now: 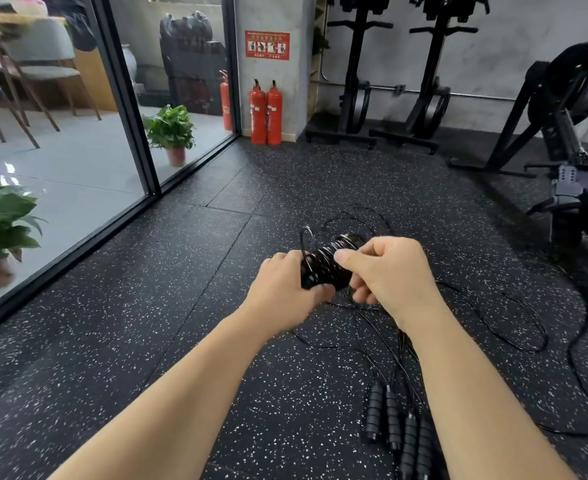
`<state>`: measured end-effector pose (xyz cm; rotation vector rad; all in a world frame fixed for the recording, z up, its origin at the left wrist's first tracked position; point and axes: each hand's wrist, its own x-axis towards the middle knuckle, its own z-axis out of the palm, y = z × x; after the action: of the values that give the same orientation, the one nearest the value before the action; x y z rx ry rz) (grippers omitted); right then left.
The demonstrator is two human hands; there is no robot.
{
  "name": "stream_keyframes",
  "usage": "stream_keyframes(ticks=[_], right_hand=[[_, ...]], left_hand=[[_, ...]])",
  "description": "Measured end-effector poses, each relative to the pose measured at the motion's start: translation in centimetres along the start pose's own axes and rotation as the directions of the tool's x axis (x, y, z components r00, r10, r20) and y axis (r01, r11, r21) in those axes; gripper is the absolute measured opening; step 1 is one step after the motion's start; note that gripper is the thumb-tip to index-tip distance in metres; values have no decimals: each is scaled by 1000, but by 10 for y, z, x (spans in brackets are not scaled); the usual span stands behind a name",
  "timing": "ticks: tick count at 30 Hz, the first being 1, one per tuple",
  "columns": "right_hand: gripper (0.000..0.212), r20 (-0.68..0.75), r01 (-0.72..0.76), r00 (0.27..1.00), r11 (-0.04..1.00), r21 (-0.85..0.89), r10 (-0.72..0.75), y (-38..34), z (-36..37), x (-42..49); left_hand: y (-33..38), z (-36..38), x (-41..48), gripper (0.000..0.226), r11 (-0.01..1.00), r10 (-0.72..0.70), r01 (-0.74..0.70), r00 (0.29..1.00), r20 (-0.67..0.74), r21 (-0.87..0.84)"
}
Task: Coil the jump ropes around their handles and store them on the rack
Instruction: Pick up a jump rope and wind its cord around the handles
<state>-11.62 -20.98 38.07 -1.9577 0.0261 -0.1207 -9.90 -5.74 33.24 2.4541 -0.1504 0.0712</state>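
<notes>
My left hand (pixel 282 289) grips the near end of a pair of black jump rope handles (pixel 327 266) that has thin black rope wound round it. My right hand (pixel 388 268) pinches the rope at the bundle's far end, thumb on top. A loose loop (pixel 306 237) stands off the coil. More black rope (pixel 514 327) lies in loose curves on the floor. Several other black foam handles (pixel 398 431) lie side by side on the floor near my right forearm. No rack is in view.
The floor (pixel 181 271) is black speckled rubber. A glass wall (pixel 119 98) runs along the left, with potted plants (pixel 171 133) behind it. Two red fire extinguishers (pixel 266 112) stand at a pillar. Rowing machines (pixel 424 81) line the back wall and another machine (pixel 569 133) stands at right.
</notes>
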Motion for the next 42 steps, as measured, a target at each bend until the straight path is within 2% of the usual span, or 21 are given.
stream_keyframes(ticks=[2, 4, 6, 8, 10, 13, 18, 22, 25, 29, 32, 36, 42], right_hand=[[42, 32, -46, 998, 988, -147, 52, 7, 1, -2], [70, 87, -107, 987, 962, -252, 132, 11, 7, -8], [84, 80, -132, 985, 962, -239, 154, 13, 14, -9], [68, -24, -67, 998, 955, -289, 63, 10, 19, -9], [46, -93, 73, 989, 926, -369, -115, 4, 25, -9], [23, -39, 225, 967, 911, -345, -253, -1, 40, -11], [11, -57, 305, 931, 857, -416, -360, 7, 46, -7], [14, -92, 346, 897, 817, -461, -432, 7, 47, -8], [20, -76, 366, 888, 797, -481, -454, 7, 46, -8], [29, -104, 331, 891, 790, -516, -442, 11, 44, -7], [23, -141, 303, 895, 808, -506, -424, 14, 44, -8], [24, -218, 249, 898, 850, -464, -382, 14, 44, -6], [40, -369, 79, 908, 945, -318, -200, 6, 43, -7]], left_hand=[[-3, -3, 2, 40, 998, -54, 52, 993, -103, -21], [-3, -4, 1, 37, 996, -94, 90, 982, -163, -29], [-1, -3, -1, 38, 995, -101, 97, 977, -188, -28], [4, -1, -4, 40, 995, -96, 97, 972, -214, -4], [10, 2, -8, 42, 993, -86, 104, 965, -247, 60], [12, 8, -12, 40, 981, -21, 79, 951, -308, 176], [11, 9, -13, 37, 995, 40, 3, 905, -423, 99], [11, 7, -12, 45, 995, 103, -88, 908, -407, 57], [13, 2, -13, 61, 990, 115, -135, 923, -368, -30], [15, 0, -18, 90, 962, 94, -141, 975, -204, -233], [15, 1, -19, 94, 930, 81, -127, 986, -144, -346], [20, 2, -22, 86, 901, 115, -183, 975, -190, -395], [21, 7, -21, 101, 889, 198, -285, 945, -260, -359]])
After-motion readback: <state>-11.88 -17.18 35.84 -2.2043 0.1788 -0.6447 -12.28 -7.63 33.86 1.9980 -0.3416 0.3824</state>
